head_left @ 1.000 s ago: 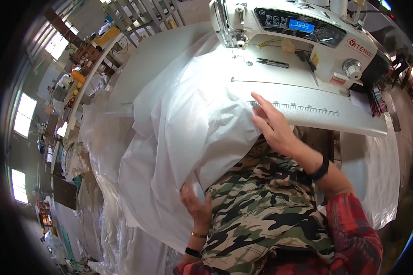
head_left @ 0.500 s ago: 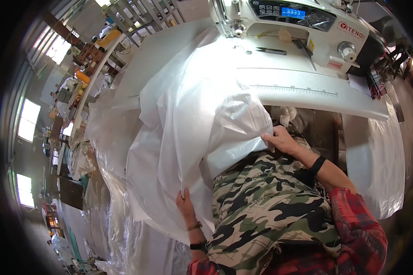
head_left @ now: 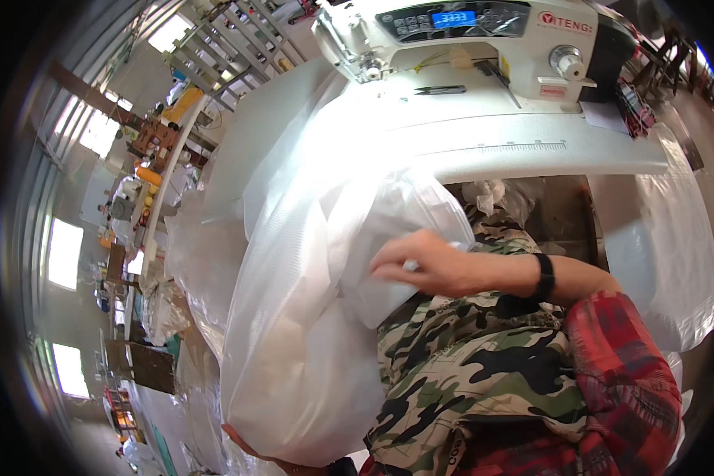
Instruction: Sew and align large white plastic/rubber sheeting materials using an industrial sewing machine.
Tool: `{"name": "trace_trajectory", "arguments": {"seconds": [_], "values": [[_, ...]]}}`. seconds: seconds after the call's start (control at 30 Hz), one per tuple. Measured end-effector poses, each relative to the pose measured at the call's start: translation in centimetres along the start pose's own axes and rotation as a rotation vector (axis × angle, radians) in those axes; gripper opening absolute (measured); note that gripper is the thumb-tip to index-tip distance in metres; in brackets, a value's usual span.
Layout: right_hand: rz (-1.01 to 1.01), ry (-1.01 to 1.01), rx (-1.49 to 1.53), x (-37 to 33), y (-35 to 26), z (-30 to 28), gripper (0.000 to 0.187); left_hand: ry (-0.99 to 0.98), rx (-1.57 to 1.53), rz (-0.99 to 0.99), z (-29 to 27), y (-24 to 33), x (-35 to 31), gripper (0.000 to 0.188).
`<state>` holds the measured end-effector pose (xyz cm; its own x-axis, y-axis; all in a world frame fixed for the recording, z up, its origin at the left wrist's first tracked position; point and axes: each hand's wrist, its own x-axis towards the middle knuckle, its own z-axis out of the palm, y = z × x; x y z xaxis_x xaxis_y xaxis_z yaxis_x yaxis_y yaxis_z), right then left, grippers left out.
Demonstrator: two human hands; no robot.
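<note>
A large, thin white plastic-like sheet hangs in folds from the sewing machine table down beside my lap. Over its right part is my right hand, slightly blurred, with its fingers curled toward the thumb. A small pale bit shows between them, too unclear to name. At the lower left edge of the sheet only a strip of my left hand shows; its fingers are hidden by the material. The white sewing machine stands beyond the sheet, its lamp glaring on the material near the needle.
Black thread snips lie on the machine bed. Clear plastic sheeting hangs at the right. More crumpled plastic lies to the left, near a cluttered bench. A camouflage apron covers my lap.
My right hand has left the sheet's right edge and moved left across it. My left hand has gone down and left, mostly behind the sheet, which now bulges out. The view has shifted slightly.
</note>
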<state>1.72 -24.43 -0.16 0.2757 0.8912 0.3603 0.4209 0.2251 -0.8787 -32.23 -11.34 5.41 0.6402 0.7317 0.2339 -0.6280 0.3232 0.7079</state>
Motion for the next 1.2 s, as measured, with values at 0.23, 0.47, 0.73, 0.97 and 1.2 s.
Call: {"name": "trace_trajectory", "arguments": {"seconds": [0.23, 0.47, 0.73, 0.97, 1.2], "values": [[0.194, -0.288, 0.752, 5.2, -1.3, 6.0, 0.045, 0.876, 0.288, 0.237, 3.8, 1.0, 1.9, 0.066], [0.145, -0.150, 0.907, 6.2, -0.4, 9.7, 0.041, 0.516, 0.996, 0.429, 3.8, -1.0, -1.6, 0.053], [0.208, -0.388, 0.620, 1.0, 1.5, 6.1, 0.038, 0.410, 1.440, -0.172, -13.3, 8.3, 5.9, 0.037], [0.289, -0.451, 0.706, -0.4, -2.9, 5.7, 0.040, 0.096, 2.582, -0.312, -16.8, 2.3, 13.9, 0.028], [0.216, -0.280, 0.243, -1.6, -3.8, 8.0, 0.039, -0.582, 1.237, -0.180, 3.3, -4.6, 13.3, 0.019]]}}
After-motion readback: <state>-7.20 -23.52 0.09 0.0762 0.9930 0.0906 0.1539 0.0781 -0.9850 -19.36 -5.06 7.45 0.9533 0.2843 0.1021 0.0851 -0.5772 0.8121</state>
